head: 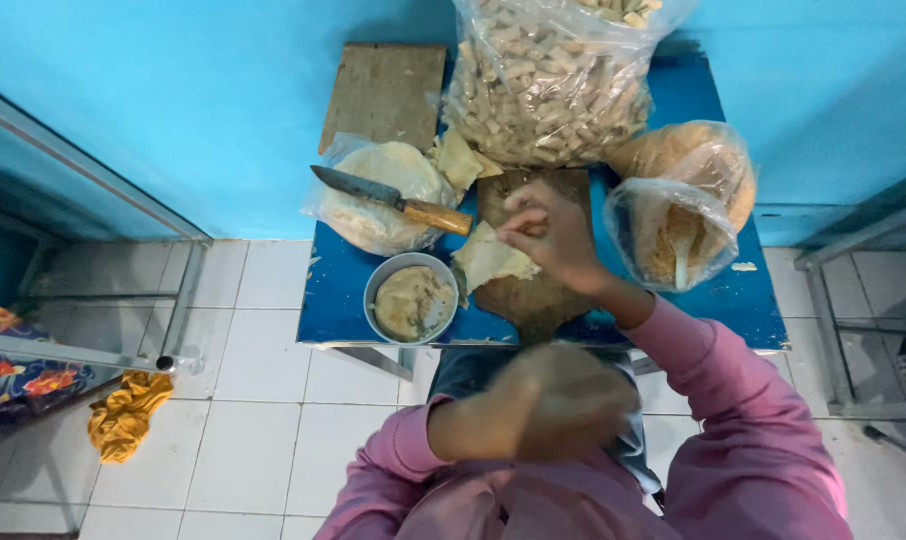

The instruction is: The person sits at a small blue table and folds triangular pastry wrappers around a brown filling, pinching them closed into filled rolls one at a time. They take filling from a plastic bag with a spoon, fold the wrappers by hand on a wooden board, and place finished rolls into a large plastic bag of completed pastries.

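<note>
Blue table (343, 290), turquoise wall (173, 90), pink sleeves (733, 400), yellow cloth (125, 415), floral fabric (13, 385), white tile floor (263, 450).

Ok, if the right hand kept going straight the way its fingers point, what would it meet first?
The right hand points up-left over the wooden board. Going on, it would probably first meet the knife's wooden handle beside the bagged stack of wrappers, though depth is unclear from above.

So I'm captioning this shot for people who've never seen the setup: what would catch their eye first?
Probably the big clear bag of pale rolled sticks at the back of the small blue table, against the turquoise wall. Next, the right hand pinching at a thin pale wrapper on the wooden board, with a knife lying across a bagged stack of wrappers to the left. The left hand is blurred, near the lap.
</note>
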A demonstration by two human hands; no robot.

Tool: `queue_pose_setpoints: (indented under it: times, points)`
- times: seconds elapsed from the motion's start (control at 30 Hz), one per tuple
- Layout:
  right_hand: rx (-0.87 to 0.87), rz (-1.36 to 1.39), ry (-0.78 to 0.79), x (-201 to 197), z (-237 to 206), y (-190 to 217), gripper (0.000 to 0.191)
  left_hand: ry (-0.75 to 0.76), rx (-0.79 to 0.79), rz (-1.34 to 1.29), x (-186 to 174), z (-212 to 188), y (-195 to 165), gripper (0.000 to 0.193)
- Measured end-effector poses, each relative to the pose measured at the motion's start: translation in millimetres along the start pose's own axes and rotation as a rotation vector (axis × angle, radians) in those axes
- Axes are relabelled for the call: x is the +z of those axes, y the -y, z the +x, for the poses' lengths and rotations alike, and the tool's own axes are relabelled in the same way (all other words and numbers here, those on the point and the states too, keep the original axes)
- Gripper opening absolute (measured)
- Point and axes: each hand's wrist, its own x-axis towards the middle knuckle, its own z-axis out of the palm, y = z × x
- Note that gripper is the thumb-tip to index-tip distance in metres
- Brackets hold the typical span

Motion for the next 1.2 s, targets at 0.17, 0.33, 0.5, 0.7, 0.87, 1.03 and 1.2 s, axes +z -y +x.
queue_pose_setpoints:
  times: [0.17, 0.33, 0.5, 0.7, 0.87, 1.03, 1.2]
  points:
    - [0.099, 0.467, 0.016, -39.5, -29.0, -3.7, 0.039, -0.632, -0.388, 0.332, 7.3, 3.9, 58.8, 0.054]
    - [0.043, 0.330, 0.056, -65.1, -64.7, -1.2, 0.042, -0.448, -0.631, -0.117, 12.7, -9.9, 107.7, 0.068]
    - [0.024, 0.159, -0.049, -74.6, -65.9, -16.9, 0.044, -0.270, -0.671, -0.075, 30.0, -23.8, 140.6, 0.035]
    - [-0.006, 0.349, 0.083, -81.2, -77.7, -26.9, 0.037, -0.261, -0.459, -0.391, 35.0, -23.2, 148.7, 0.034]
    - [-0.005, 0.388, 0.071, -82.8, -86.7, -25.5, 0.038, -0.287, -0.710, -0.634, 31.6, -17.1, 143.7, 0.042]
    - [-0.065, 0.182, -0.097, -75.1, -83.0, -24.7, 0.034, -0.277, -0.600, 0.001, 31.8, -9.3, 136.6, 0.029]
    - [-0.143, -0.338, -0.126, -72.7, -96.6, -20.8, 0.028, -0.087, -0.428, 0.497, 44.8, -14.5, 126.0, 0.030]
